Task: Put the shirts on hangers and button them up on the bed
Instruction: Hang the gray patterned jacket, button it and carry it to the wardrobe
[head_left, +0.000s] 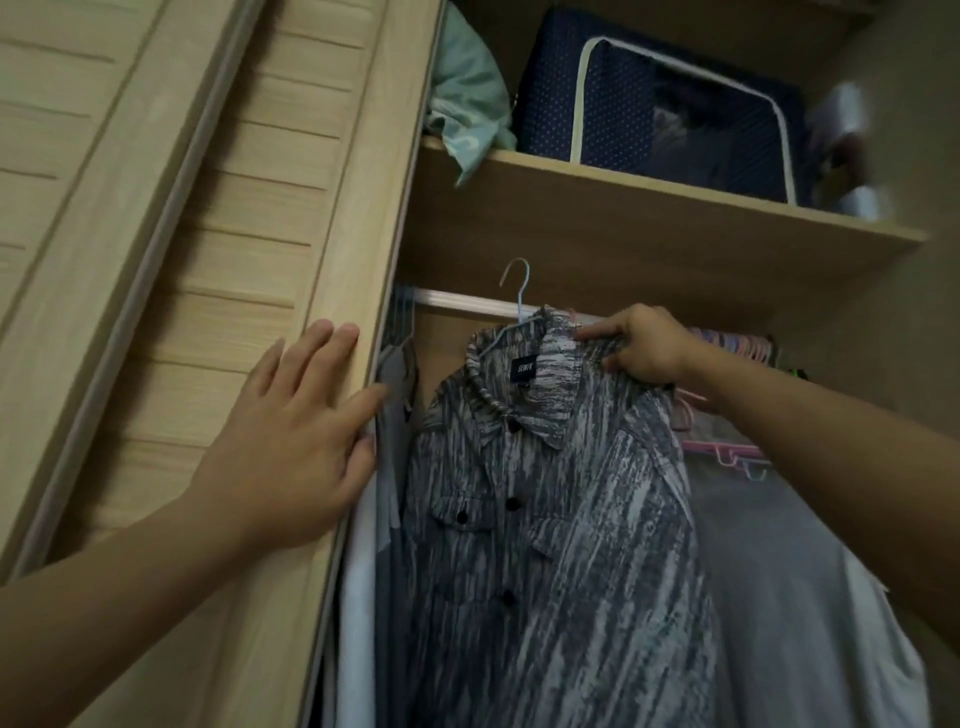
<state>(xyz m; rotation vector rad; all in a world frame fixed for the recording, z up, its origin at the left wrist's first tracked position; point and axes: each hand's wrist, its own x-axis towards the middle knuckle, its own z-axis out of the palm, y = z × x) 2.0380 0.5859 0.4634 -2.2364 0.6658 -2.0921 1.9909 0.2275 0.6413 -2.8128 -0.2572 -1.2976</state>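
Note:
A grey streaked shirt (550, 519) with dark buttons hangs buttoned on a pale wire hanger (517, 291), whose hook rises just in front of the wardrobe rail (457, 300). My right hand (641, 345) grips the shirt at the collar and shoulder, holding it up inside the wardrobe. My left hand (291, 441) lies flat with straight fingers on the edge of the wooden sliding door (218, 291).
Other clothes hang beside the shirt: pale garments (387, 415) to the left, a grey one (789, 597) to the right. Pink hangers (727, 447) crowd the rail's right end. On the shelf (649, 208) above sit a navy storage box (660, 109) and green fabric (467, 98).

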